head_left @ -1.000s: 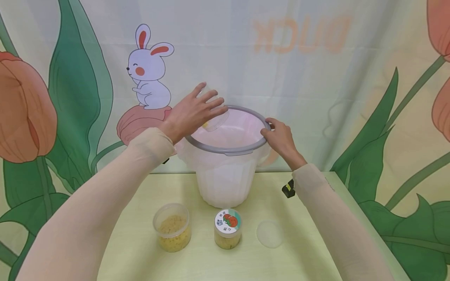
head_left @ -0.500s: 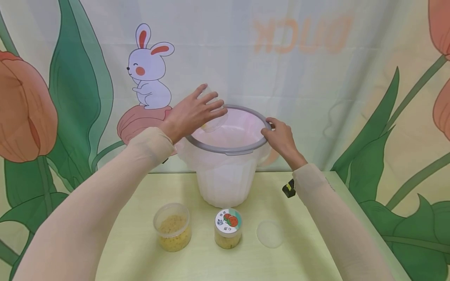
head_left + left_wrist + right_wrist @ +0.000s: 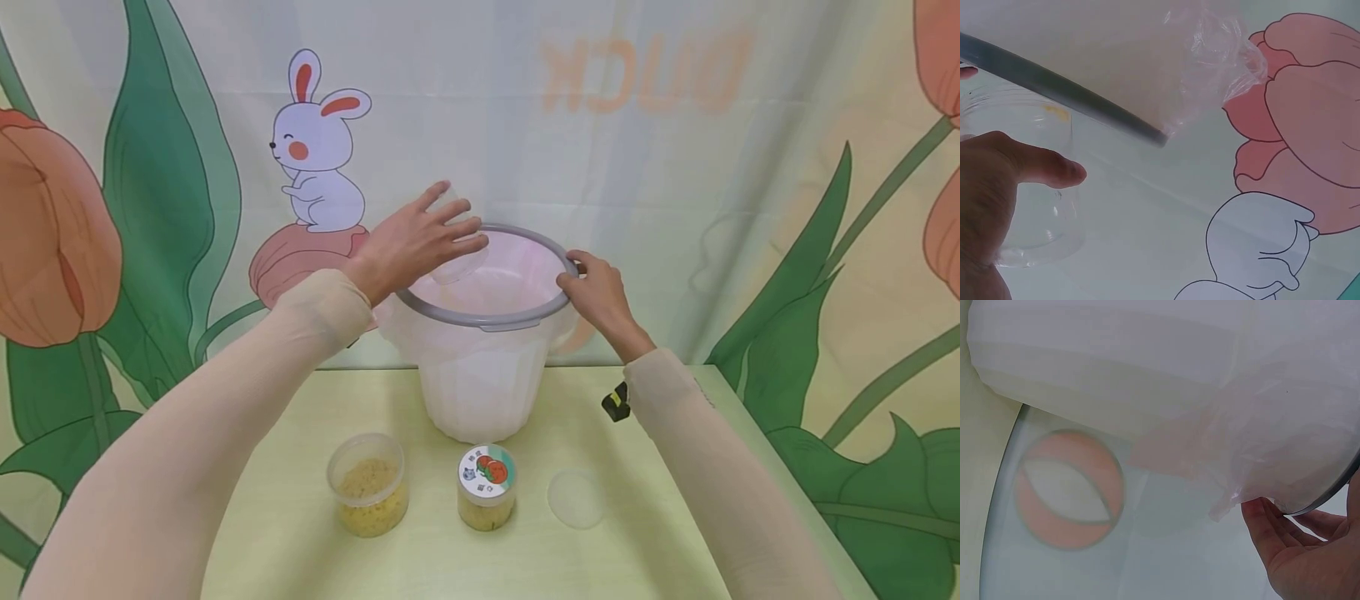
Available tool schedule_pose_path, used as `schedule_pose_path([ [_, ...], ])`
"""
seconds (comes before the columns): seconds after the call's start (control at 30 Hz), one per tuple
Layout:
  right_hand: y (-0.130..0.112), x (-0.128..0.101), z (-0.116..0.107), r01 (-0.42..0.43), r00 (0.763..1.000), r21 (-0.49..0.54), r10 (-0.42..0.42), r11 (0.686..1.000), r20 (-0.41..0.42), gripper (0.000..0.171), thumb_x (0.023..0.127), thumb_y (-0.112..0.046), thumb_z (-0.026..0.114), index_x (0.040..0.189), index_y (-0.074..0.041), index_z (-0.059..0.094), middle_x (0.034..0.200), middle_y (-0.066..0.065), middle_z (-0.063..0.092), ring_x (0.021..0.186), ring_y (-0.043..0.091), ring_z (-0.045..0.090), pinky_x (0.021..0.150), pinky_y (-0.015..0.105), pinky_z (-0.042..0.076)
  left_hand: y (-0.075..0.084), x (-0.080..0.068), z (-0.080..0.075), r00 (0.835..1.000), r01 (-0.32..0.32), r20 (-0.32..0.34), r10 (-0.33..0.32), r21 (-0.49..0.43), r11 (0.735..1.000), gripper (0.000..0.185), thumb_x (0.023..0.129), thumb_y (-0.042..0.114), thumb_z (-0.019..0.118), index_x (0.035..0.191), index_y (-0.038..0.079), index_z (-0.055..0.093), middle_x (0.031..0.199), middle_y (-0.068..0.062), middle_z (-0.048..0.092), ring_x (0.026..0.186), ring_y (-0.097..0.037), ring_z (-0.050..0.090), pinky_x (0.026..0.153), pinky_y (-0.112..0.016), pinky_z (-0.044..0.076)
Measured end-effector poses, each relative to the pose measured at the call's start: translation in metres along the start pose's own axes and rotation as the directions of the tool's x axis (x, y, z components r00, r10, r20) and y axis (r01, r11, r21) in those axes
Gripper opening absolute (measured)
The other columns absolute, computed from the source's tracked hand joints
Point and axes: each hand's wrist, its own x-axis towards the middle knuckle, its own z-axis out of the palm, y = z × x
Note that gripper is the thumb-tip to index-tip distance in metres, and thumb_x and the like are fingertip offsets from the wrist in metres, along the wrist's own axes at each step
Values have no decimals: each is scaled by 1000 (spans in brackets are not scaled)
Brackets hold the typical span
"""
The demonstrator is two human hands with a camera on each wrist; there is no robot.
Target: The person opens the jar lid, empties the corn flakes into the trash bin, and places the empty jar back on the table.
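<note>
In the head view we see the left hand (image 3: 408,250) gripping a clear jar (image 3: 459,271), tipped over the mouth of the white bin (image 3: 483,392); the right hand (image 3: 596,296) pinches the bin's grey rim (image 3: 457,317). Nearer us stand an open tub (image 3: 372,521) and a capped small jar (image 3: 486,500).

In the left wrist view we see a yellow smear (image 3: 1057,113) near the clear jar's opening.

In the right wrist view we find fingertips touching the plastic bag (image 3: 1254,444).

A pale cloth (image 3: 480,125) with a printed rabbit (image 3: 321,154) at upper left hung behind a light yellow-green surface (image 3: 420,571) at bottom centre.
</note>
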Motion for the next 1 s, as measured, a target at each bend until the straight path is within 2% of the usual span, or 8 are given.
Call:
schedule_pose_path([
  [0.57,1,0,-1,4,1000,8,-4,1000,-3,55,91,-26,52,144,-11,49,132,20,61,104,29,67,84,41,55,-1,8,-5,998,-68,22,67,51,996,83,81,15,76,150,26,31,151,-2,38,146,-30,28,124,-55,11],
  [1.0,2,-1,0,-2,1000,10,2,1000,-2,55,91,-26,52,144,-11,48,132,19,61,105,29,66,86,41,55,1,14,-11,987,-152,56,148,85,985,91,78,18,80,151,27,27,156,1,35,148,-28,25,124,-54,10],
])
